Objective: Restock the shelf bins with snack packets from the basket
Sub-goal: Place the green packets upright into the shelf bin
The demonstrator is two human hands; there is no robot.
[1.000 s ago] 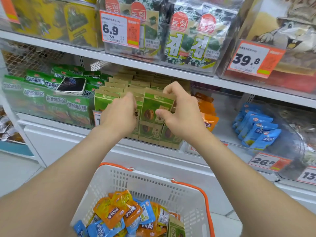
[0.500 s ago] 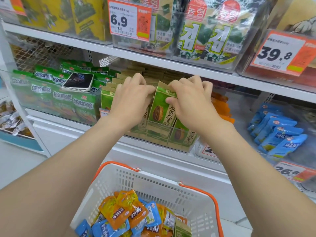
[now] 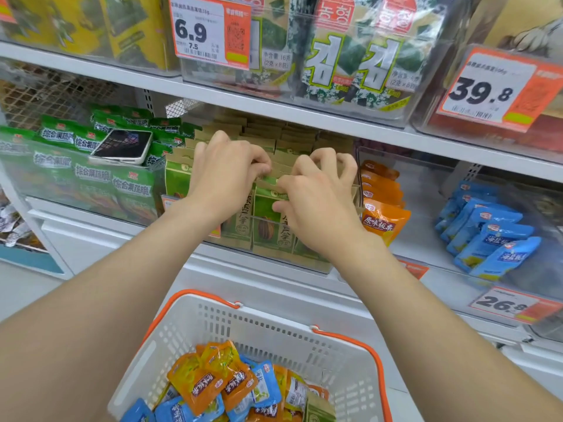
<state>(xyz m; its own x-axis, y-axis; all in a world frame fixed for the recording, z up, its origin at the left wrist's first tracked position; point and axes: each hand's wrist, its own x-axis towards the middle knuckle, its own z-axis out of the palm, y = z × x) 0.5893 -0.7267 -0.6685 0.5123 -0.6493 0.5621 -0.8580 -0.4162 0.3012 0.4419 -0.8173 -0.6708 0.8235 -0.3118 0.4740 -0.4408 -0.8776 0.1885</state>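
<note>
Both hands grasp the kraft top flaps of the green seed packets (image 3: pixel 266 226) in the clear middle bin (image 3: pixel 304 264) at the centre of the frame; the left hand (image 3: pixel 227 178) curls its fingers over the flaps, its grip clenched on them; the right hand (image 3: pixel 316 202) pinches a front flap between thumb and curled fingers. Fingertips of both hands are hidden among the flaps, and the wrists cover part of the front row; the printed motif looks like a seed, though it is small. These packets stand upright in rows, long axis vertical, faces toward the camera. At lower centre the white basket (image 3: pixel 274 324) with orange handles holds orange and blue snack packets (image 3: pixel 213 385); its near edge is cut off by the frame's bottom.
</note>
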